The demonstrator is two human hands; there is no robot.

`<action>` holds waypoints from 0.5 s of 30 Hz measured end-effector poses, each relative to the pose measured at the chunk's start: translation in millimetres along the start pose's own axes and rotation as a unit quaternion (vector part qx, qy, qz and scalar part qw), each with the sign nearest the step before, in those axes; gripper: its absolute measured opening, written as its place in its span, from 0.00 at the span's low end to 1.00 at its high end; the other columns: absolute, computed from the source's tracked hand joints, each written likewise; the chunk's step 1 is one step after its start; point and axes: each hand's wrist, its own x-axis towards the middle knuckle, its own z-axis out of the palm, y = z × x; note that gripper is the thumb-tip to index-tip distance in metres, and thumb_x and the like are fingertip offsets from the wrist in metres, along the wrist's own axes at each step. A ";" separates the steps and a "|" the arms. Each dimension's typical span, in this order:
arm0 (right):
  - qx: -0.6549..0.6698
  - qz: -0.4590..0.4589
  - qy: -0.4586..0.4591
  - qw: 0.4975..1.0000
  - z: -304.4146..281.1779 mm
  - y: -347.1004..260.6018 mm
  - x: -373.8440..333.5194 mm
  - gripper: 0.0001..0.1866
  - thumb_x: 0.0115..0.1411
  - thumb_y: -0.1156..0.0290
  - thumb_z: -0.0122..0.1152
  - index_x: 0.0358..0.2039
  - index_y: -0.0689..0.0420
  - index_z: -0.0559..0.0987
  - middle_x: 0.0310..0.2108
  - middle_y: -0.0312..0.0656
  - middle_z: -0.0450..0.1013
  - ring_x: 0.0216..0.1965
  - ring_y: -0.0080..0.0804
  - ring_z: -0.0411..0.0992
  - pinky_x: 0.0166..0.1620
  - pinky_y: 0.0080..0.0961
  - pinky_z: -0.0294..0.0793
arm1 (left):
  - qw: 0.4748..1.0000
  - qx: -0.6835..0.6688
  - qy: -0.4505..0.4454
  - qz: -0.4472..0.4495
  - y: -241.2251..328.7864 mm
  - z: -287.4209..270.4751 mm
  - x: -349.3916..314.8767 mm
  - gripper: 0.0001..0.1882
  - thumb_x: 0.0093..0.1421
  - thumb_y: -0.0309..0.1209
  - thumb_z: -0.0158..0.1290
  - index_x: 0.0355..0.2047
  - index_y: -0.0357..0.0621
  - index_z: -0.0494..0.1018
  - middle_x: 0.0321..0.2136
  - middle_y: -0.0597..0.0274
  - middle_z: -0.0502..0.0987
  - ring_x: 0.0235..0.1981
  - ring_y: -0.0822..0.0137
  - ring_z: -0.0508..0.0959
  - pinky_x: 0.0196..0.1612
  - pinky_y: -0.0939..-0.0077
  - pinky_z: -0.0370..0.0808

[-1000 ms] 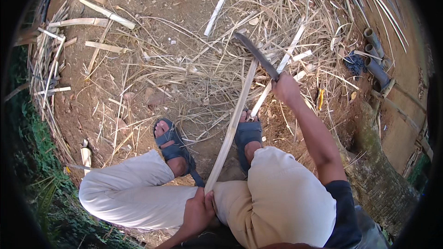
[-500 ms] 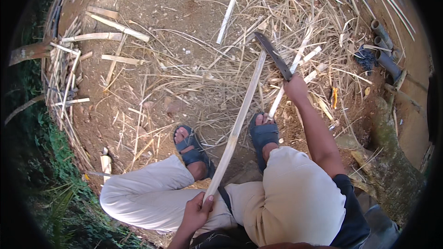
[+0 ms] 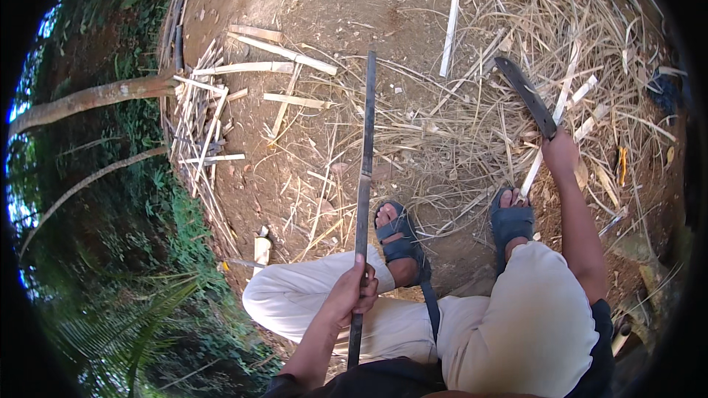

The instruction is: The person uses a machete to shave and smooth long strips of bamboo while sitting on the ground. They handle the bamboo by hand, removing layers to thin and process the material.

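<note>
Person's sitting on bare dirt, two sandals (image 3: pixel 402 239) poking out in front. Left hand (image 3: pixel 352 293) is curling tight around a long dark strip (image 3: pixel 366 177), holding it upright between the knees. Right hand (image 3: pixel 560 153) is gripping one machete (image 3: pixel 525 94) out to the side. Beyond the feet, dry shavings (image 3: pixel 472 125) are piling up, with about six split slats (image 3: pixel 254 68) lying farther left.

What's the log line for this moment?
left hand: grips bamboo strip, upright | right hand: holds machete, blade clear of strip | ground: shavings, offcuts
</note>
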 end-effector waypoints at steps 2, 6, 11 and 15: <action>-0.007 -0.003 0.003 1.000 5.8 8.1 4.1 0.17 0.54 0.64 0.59 0.40 0.61 0.74 0.34 0.57 0.77 0.38 0.57 0.77 0.43 0.49 0.76 | 0.999 -0.038 0.000 0.006 2.5 1.5 -1.3 0.28 0.67 0.61 0.31 0.32 0.50 0.63 0.13 0.74 0.52 0.09 0.81 0.50 0.10 0.85 0.46; -0.005 -0.007 0.007 1.000 5.8 8.9 3.4 0.16 0.54 0.64 0.58 0.40 0.61 0.74 0.33 0.57 0.77 0.37 0.57 0.77 0.42 0.49 0.76 | 0.994 -0.083 -0.065 0.017 8.2 -2.2 -9.6 0.28 0.68 0.61 0.30 0.32 0.50 0.63 0.12 0.75 0.52 0.08 0.82 0.49 0.10 0.86 0.46; -0.002 -0.007 0.014 1.000 6.7 13.3 4.6 0.16 0.55 0.63 0.58 0.41 0.60 0.74 0.33 0.57 0.77 0.37 0.57 0.77 0.42 0.49 0.76 | 0.992 -0.081 -0.101 0.004 21.7 11.6 -20.8 0.29 0.67 0.61 0.30 0.33 0.49 0.65 0.12 0.75 0.53 0.08 0.83 0.49 0.10 0.87 0.46; 0.030 -0.039 0.007 0.999 -1.5 22.0 5.0 0.16 0.55 0.62 0.60 0.39 0.61 0.76 0.34 0.56 0.77 0.37 0.57 0.76 0.43 0.49 0.75 | 0.989 -0.053 -0.138 -0.015 23.6 26.6 -13.8 0.30 0.67 0.61 0.29 0.34 0.48 0.66 0.12 0.75 0.53 0.08 0.83 0.49 0.10 0.87 0.46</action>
